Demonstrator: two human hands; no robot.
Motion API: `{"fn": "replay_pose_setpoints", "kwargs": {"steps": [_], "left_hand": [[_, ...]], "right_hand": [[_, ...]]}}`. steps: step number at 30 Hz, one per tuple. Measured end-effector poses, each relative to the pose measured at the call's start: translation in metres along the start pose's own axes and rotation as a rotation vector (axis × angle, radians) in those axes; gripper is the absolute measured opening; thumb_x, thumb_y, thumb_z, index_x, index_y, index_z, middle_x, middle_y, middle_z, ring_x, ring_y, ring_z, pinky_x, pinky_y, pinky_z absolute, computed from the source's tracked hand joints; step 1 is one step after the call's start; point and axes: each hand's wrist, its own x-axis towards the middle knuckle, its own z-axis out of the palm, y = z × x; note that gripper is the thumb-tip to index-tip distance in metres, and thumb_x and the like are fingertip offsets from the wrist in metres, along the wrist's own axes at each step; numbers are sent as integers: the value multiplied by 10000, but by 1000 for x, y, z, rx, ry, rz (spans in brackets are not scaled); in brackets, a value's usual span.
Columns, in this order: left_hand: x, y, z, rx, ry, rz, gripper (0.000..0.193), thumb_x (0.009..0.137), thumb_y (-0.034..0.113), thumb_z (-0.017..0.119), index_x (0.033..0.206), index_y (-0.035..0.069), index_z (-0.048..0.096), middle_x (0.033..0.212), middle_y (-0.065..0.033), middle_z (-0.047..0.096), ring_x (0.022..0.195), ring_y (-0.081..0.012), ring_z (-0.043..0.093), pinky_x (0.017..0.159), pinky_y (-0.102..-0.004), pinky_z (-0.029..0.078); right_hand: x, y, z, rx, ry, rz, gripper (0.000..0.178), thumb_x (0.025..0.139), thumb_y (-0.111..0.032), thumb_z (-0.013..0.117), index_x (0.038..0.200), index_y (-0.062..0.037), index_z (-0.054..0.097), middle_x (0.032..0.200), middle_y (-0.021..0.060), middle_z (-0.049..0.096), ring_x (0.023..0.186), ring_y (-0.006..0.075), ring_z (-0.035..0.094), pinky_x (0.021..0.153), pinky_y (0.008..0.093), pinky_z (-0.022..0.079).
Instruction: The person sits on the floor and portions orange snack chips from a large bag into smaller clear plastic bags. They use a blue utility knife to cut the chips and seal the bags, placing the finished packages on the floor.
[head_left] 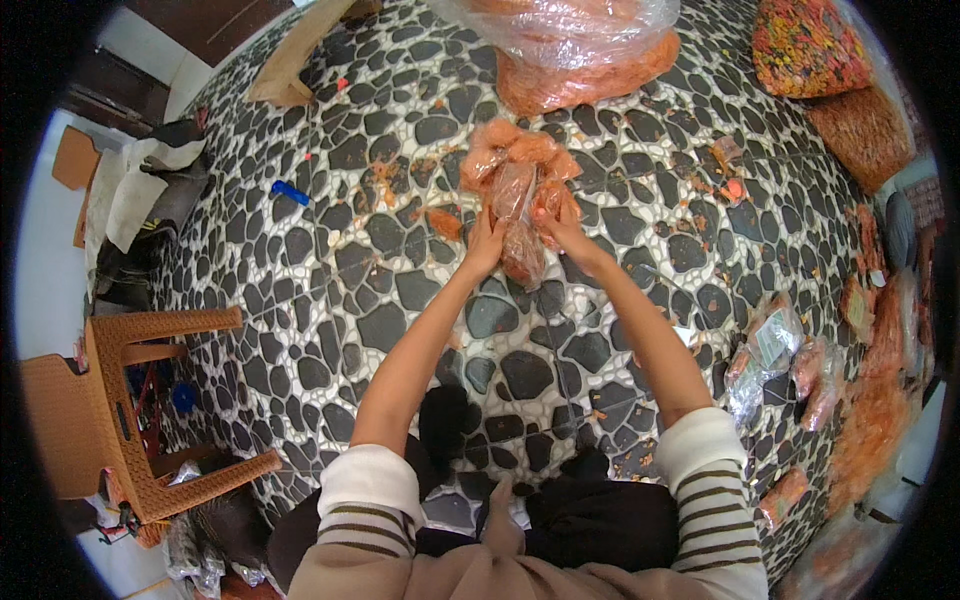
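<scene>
A pile of clear plastic bags with orange contents (520, 145) lies on the floor in front of me. Nearer to me, a longer clear bag with brownish-orange contents (516, 192) lies lengthwise between my hands. My left hand (487, 238) grips its left side, the fingertips partly hidden by the plastic. On the other side my right hand (562, 226) has its fingers curled on an orange-filled plastic bag (549, 200) beside the long one. What exactly the contents are cannot be made out.
A large clear sack of orange snacks (585, 75) stands ahead. Colourful filled bags (810, 45) are at far right, small packets (775, 335) nearer. A brown plastic stool (180, 325) lies tipped at left, near a blue lighter-like object (290, 192). Orange crumbs dot the patterned floor (380, 330).
</scene>
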Motion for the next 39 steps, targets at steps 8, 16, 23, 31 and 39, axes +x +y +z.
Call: {"fn": "replay_pose_setpoints", "kwargs": {"steps": [8,16,23,31,39], "left_hand": [[-65,39,-16,271,214,486,672,812,447,548,1316,96,276,1350,-201,173,1259,-375,160,1010,-511,144],[-84,54,-4,589,37,553,747,624,372,744,1271,237,394,1371,-188,152,1274,-394,142,984,-589,134],[-43,71,-5,661,168,623,388,661,177,711,1021,195,570,1279,-144,305,1227,-378,223,1002,-568,169],[-37,68,1,679,184,607,273,696,125,654,948,104,552,1244,-156,339,1169,-367,294,954,-486,287],[-62,66,5,599,100,716,522,759,245,620,1221,142,400,1324,-189,196,1256,-388,150,993,-587,117]], "right_hand": [[-104,28,-37,-807,128,-200,417,773,-358,617,1056,-67,519,1112,157,407,1041,323,384,879,411,327],[-125,40,11,-1065,122,-451,189,749,-130,621,904,-67,532,951,109,520,896,293,488,745,384,394],[-154,-8,-67,-305,226,-215,181,803,-82,521,978,-39,528,629,143,576,538,235,561,532,347,430],[-197,13,-161,-326,518,103,190,857,-175,495,889,-26,609,597,67,575,517,179,532,552,315,450],[-241,42,-197,-1325,1136,257,591,717,-203,682,1206,4,423,1199,244,408,1042,385,466,857,403,400]]}}
